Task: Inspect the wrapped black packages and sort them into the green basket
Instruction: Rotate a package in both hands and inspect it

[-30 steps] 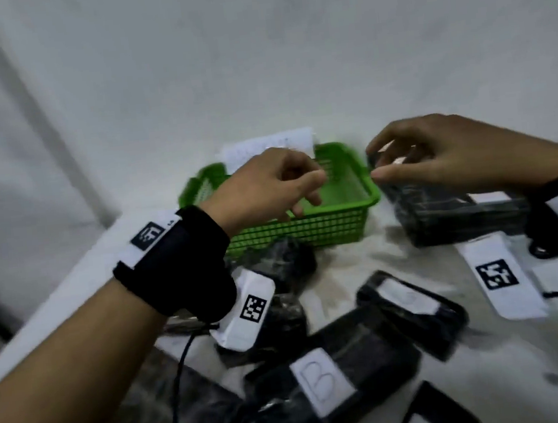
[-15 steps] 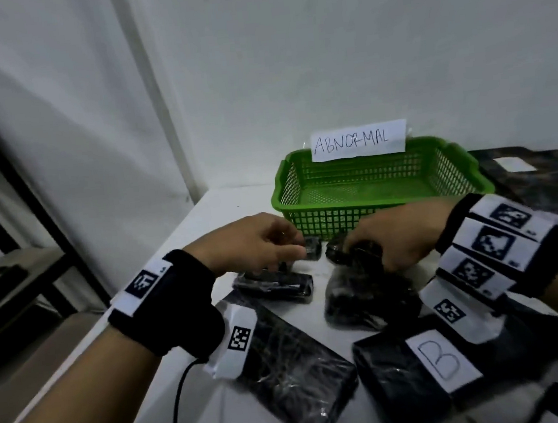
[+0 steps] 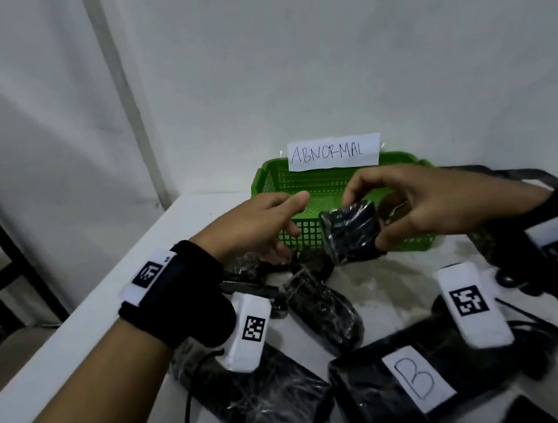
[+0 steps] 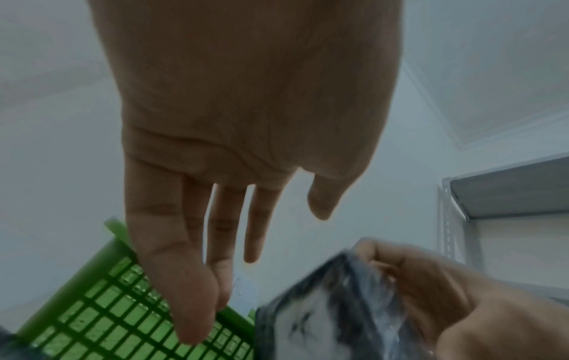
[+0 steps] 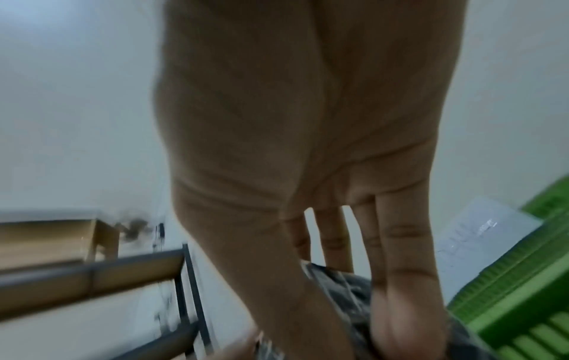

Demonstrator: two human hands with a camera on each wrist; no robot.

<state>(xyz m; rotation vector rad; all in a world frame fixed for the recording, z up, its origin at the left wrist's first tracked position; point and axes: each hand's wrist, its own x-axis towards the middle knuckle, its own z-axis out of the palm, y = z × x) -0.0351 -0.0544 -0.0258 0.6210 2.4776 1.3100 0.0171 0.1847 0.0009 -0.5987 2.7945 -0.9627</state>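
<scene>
My right hand point(image 3: 418, 207) grips a small black plastic-wrapped package point(image 3: 350, 233) and holds it up in front of the green basket point(image 3: 267, 181), which bears a paper label reading ABNORMAL point(image 3: 333, 153). In the right wrist view the thumb and fingers point(image 5: 406, 304) clamp the package point(image 5: 348, 287). My left hand point(image 3: 262, 227) hovers just left of the package with its fingers straight and holds nothing. The left wrist view shows those extended fingers point(image 4: 191, 280) above the basket point(image 4: 101, 316), with the package point(image 4: 332, 311) beside them. Several more wrapped black packages point(image 3: 322, 306) lie on the white table.
A larger black package with a white B label point(image 3: 415, 379) lies at the near right, and another large one point(image 3: 266, 402) at the near left. The table's left edge point(image 3: 86, 328) drops toward a dark metal shelf frame point(image 3: 6, 247). A white wall stands behind the basket.
My right hand has lifted the small package off the table up to basket height. The left hand has let go of what it touched and opened beside it.
</scene>
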